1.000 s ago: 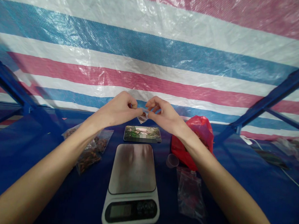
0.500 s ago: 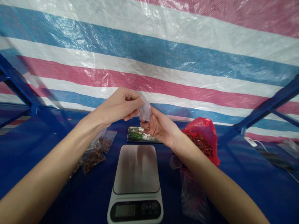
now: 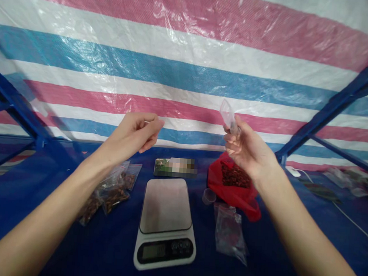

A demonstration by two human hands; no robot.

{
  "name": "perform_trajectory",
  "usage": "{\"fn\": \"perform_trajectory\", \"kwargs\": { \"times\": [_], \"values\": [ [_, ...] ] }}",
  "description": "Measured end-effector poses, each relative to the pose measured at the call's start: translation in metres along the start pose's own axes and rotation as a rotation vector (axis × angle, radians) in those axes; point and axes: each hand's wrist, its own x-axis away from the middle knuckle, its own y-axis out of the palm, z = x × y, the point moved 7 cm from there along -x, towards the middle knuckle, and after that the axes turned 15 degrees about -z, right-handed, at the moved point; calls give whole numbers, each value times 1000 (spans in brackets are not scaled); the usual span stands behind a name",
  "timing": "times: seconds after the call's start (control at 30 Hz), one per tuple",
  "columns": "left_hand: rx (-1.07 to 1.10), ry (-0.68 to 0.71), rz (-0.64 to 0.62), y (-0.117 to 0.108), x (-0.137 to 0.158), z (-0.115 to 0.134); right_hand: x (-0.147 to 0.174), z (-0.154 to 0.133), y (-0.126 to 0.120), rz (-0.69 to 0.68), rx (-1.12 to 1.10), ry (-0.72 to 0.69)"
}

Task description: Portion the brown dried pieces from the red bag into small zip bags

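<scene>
My right hand (image 3: pixel 245 149) grips a small clear plastic bag (image 3: pixel 226 112), raised above an open red plastic bag (image 3: pixel 215 178) of reddish-brown dried bits. The clear bag's upper part sticks up past the fingertips, and the fingers cover its lower part. To the left, my left hand (image 3: pixel 141 132) is closed in a pinch, with nothing showing between its fingers. It is apart from the clear bag. Below and between the hands lies a kitchen scale (image 3: pixel 167 207) with a bare metal plate; its display is too dim to read surely.
Filled clear bags (image 3: pixel 114 196) lie left of the scale, partly behind my left forearm. A phone (image 3: pixel 175 167) lies behind the scale. Right of it are a small clear cup (image 3: pixel 209 196) and flat clear bags (image 3: pixel 230 231). Blue metal braces (image 3: pixel 323 110) stand at both sides.
My hands have come apart. The left has let go of the small clear bag and moved left; the right has carried it up and right. The view has shifted slightly, and the red bag shows more fully.
</scene>
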Motion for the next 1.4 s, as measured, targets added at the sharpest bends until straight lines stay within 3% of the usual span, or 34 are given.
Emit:
{"fn": "perform_trajectory", "kwargs": {
  "times": [0.2, 0.33, 0.43, 0.63, 0.73, 0.83, 0.97, 1.17, 1.4],
  "values": [
    [-98, -185, 62, 4, 47, -77, 77, 0, -104, 297, 236, 0],
    [-181, -247, 160, 13, 71, -121, 99, 9, -140, 282, 477, 79],
    [-292, -233, 217, 17, 79, -130, 93, 12, -139, 184, 711, 102],
    [-501, -252, 225, 21, 90, -127, 60, 15, -111, -6, 1273, 5],
    [-506, -257, 233, 19, 94, -128, 47, 18, -99, -60, 1408, -21],
    [-498, -241, 251, 17, 95, -131, 42, 26, -96, -100, 1400, 30],
    [-528, -225, 247, 18, 95, -138, 50, 39, -107, -72, 1188, 59],
    [-593, -110, 255, 20, 93, -137, 67, 50, -122, -50, 973, -68],
    [-647, -11, 237, 23, 94, -128, 59, 32, -129, 27, 990, -261]
  ]
}}
